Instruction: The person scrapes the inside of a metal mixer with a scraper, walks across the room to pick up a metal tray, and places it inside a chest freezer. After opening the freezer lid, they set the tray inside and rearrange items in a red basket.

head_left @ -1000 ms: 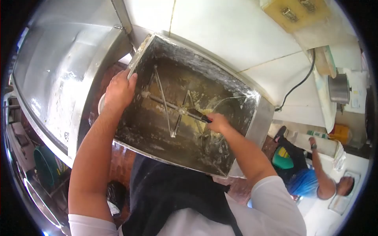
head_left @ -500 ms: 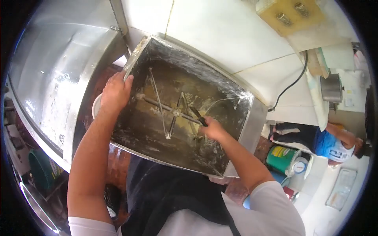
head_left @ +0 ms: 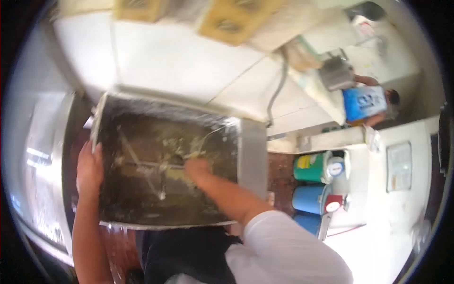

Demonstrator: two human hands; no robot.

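Since the earlier frame my view has swung, so the metal trough point(head_left: 253, 165) sits further left in it, and the other person point(head_left: 366, 102) now shows right beside the pot point(head_left: 336, 75). The trough lies in front of my body, against the white wall panels point(head_left: 165, 57). Its inside is dull brown, with whitish crust along the far wall and pale yellow residue around the middle; a thin rod point(head_left: 149, 164) with angled paddle bars point(head_left: 162, 182) runs through it.

My left hand point(head_left: 90, 171) is closed over the trough's left rim, thumb to the inside. My right hand point(head_left: 197, 171) is down in the trough, fingers curled tight around a dark tool point(head_left: 179, 162); blur hides most of it. That hand covers part of the rod, and my right forearm crosses the trough's near right corner.

The green bucket point(head_left: 297, 168) has a yellow label point(head_left: 306, 161), but I can't read its writing. The large mark on the person's blue and white shirt is too blurred to read for sure.

Near the green bucket are two blue containers point(head_left: 305, 198) and a red scale point(head_left: 333, 203) with a round white dial. A dark cable point(head_left: 279, 92) hangs beyond the trough, and a clear tray point(head_left: 399, 168) lies on the white surface point(head_left: 373, 236) to the right.
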